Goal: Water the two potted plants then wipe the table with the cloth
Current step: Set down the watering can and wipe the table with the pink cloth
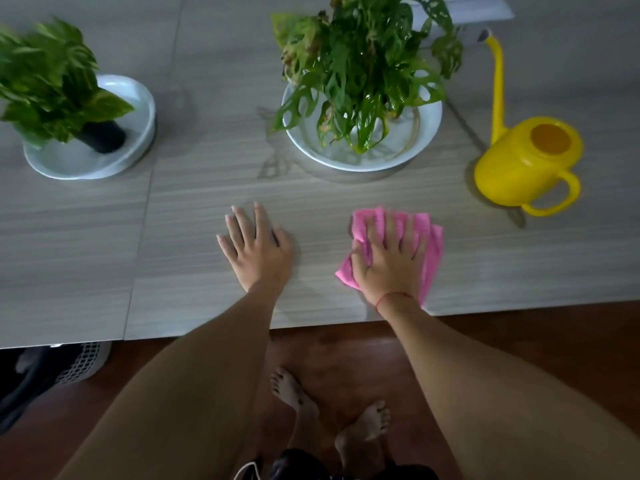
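counter, grey woodgrain, carrying everything. two potted plants sitting in white dishes: one far left, one centre. yellow watering can standing at right. right hand pressing flat, fingers spread, on pink cloth near the front edge. left hand lying open, holding nothing.

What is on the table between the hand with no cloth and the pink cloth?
Nothing. In the head view, only bare table lies between the left hand and the pink cloth, which the right hand presses flat.
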Action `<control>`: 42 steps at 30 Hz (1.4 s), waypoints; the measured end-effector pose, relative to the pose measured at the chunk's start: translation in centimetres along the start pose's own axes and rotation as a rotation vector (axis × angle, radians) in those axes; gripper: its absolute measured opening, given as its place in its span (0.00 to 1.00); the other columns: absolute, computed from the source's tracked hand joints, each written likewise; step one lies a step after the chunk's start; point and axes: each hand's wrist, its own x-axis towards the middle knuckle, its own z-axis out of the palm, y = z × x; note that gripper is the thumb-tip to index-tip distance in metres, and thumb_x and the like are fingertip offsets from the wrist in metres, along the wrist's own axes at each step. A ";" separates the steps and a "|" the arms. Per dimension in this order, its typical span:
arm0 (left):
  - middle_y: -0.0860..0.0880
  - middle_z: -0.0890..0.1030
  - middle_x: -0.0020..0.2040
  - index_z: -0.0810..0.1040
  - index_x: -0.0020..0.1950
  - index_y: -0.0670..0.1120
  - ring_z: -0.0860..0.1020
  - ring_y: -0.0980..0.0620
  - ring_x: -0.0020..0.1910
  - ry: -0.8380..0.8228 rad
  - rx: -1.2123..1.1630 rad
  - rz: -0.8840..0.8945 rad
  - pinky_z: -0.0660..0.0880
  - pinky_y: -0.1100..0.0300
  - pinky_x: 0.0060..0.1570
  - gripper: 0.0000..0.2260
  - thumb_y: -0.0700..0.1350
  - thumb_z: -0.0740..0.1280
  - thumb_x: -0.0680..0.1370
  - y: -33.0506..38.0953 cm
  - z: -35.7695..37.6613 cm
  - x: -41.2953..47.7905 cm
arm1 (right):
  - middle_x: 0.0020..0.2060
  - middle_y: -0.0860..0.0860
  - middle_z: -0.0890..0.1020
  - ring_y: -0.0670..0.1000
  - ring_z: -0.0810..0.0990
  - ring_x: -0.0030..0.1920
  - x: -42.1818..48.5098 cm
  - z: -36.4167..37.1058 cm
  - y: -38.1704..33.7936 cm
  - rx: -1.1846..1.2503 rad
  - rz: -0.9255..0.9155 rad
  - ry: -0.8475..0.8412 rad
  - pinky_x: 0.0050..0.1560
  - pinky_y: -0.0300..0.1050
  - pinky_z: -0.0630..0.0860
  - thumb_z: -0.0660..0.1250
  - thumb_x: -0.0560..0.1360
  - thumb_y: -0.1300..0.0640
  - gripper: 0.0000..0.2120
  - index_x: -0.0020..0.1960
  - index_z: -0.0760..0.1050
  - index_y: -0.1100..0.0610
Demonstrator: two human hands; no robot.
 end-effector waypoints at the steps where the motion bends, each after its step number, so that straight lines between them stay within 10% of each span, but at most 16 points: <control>1: 0.41 0.58 0.78 0.61 0.78 0.51 0.54 0.42 0.78 0.008 -0.003 0.003 0.47 0.40 0.74 0.26 0.52 0.54 0.79 0.0 0.0 0.0 | 0.78 0.52 0.52 0.63 0.45 0.77 0.0 0.3 -1.9 0.011 -0.060 -0.008 0.75 0.65 0.43 0.47 0.79 0.39 0.28 0.77 0.48 0.43; 9: 0.46 0.64 0.76 0.69 0.73 0.52 0.60 0.46 0.76 -0.023 -0.114 0.027 0.54 0.46 0.72 0.22 0.53 0.53 0.79 -1.2 -1.9 0.6 | 0.77 0.45 0.55 0.54 0.48 0.78 -1.3 0.5 -1.8 -0.017 -0.502 -0.030 0.77 0.57 0.40 0.51 0.80 0.43 0.26 0.77 0.53 0.43; 13: 0.47 0.69 0.73 0.71 0.71 0.50 0.67 0.44 0.70 0.034 -0.062 0.068 0.61 0.46 0.66 0.19 0.51 0.56 0.80 -6.6 -4.3 3.4 | 0.77 0.45 0.57 0.57 0.51 0.78 -0.4 0.2 0.4 -0.067 -0.274 0.000 0.77 0.58 0.46 0.46 0.79 0.42 0.26 0.76 0.52 0.42; 19: 0.46 0.56 0.79 0.62 0.77 0.52 0.50 0.47 0.79 0.008 -0.015 -0.156 0.45 0.42 0.75 0.23 0.50 0.55 0.81 -17.2 -7.2 8.9 | 0.78 0.49 0.53 0.60 0.48 0.77 3.0 1.1 -7.1 -0.057 -0.053 -0.028 0.76 0.62 0.41 0.42 0.77 0.38 0.28 0.76 0.51 0.40; 35: 0.46 0.53 0.80 0.59 0.78 0.53 0.47 0.47 0.79 -0.062 -0.104 -0.107 0.41 0.46 0.75 0.22 0.51 0.50 0.82 -19.9 -7.4 9.8 | 0.78 0.47 0.43 0.56 0.38 0.77 1.6 3.4 -28.6 0.045 -0.524 -0.236 0.76 0.58 0.34 0.42 0.81 0.41 0.26 0.77 0.42 0.45; 42: 0.47 0.77 0.40 0.74 0.40 0.45 0.77 0.47 0.40 -0.060 -0.200 -0.101 0.76 0.54 0.45 0.21 0.62 0.59 0.77 -15.7 -8.8 10.0 | 0.59 0.63 0.75 0.62 0.71 0.63 3.8 -0.1 -24.4 0.503 0.074 -0.033 0.62 0.52 0.67 0.64 0.75 0.54 0.16 0.59 0.73 0.63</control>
